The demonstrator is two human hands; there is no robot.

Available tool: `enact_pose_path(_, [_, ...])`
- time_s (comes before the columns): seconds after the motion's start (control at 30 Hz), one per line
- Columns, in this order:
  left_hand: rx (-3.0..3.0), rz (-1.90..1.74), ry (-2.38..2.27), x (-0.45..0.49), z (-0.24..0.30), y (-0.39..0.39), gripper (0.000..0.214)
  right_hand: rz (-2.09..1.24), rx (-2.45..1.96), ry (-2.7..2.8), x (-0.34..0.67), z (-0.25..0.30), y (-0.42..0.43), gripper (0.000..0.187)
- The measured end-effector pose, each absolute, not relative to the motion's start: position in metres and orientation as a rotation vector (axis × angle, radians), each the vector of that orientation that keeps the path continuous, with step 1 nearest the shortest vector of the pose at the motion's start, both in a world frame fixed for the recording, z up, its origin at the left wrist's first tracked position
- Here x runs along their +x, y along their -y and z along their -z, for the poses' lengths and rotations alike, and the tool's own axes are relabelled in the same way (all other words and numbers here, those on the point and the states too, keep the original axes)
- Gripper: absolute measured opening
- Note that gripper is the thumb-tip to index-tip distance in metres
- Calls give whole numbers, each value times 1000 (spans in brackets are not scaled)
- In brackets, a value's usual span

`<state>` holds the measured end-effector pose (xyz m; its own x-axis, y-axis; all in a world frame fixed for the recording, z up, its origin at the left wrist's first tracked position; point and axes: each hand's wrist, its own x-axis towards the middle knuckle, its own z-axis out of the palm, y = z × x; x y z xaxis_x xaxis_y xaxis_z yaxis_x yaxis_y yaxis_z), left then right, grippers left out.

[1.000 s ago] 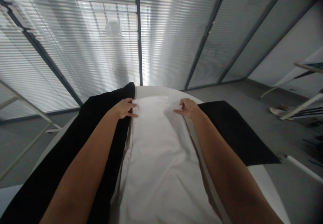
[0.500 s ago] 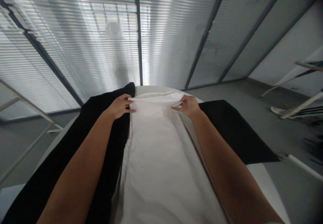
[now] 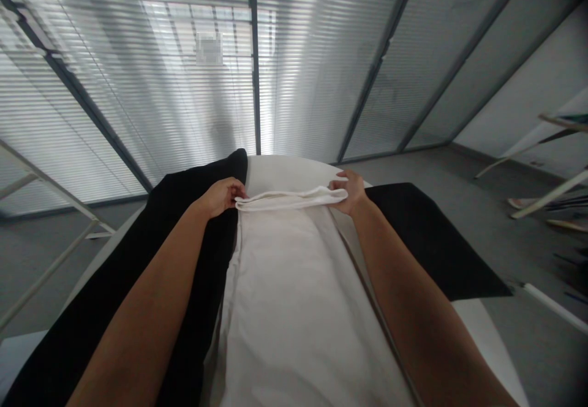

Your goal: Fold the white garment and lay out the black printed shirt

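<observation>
A long white cloth (image 3: 294, 297) stretches away from me, its far end turned over into a narrow folded band. At the band's left corner, my left hand (image 3: 225, 196) pinches the fabric with bent fingers. My right hand (image 3: 351, 193) grips the right corner, fingertips partly behind the fold. Black fabric (image 3: 184, 211) lies along the left of the cloth, under my left forearm. Another black piece (image 3: 432, 242) spreads out on the right, beyond my right forearm. Whether the two black parts join beneath the white cloth is hidden.
Everything lies on a white table (image 3: 285, 168) with a rounded far edge. Glass panels with blinds (image 3: 312, 70) stand behind it. A pale metal frame (image 3: 55, 193) is at the left, and a chair or table leg (image 3: 546, 196) at the right.
The far end of the white cloth has been folded over toward me and now lies as a flatter, narrower band. Both hands have shifted slightly, still at its corners.
</observation>
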<state>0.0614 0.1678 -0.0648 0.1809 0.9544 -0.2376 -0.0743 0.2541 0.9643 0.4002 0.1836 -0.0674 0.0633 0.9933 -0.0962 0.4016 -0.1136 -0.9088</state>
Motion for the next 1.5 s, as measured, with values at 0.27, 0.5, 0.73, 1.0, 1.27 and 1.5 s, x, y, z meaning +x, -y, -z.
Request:
enact_pose_path(0.27, [1487,-845,-1284,69,73,-167,8,-1066,-1720,1145,391,89,-197,12])
enact_pose_path(0.5, [1750,-675,-1152,67,73,-162,42,-900,-1796,1366,391,105,-198,17])
enact_pose_path(0.73, [1881,-640,-1242,67,69,-162,52,-266,-2061,1896,367,98,-185,23])
enact_pose_path(1.0, [2009,-419,-1560,87,67,-155,46,52,-2088,1993,350,109,-166,35])
enact_pose_path(1.27, [2659,-369,-1704,139,94,-127,47,297,-2065,1911,341,110,-161,37])
enact_pose_path(1.5, [2709,-239,-1691,142,116,-126,56,242,-1715,2363,315,110,-147,50])
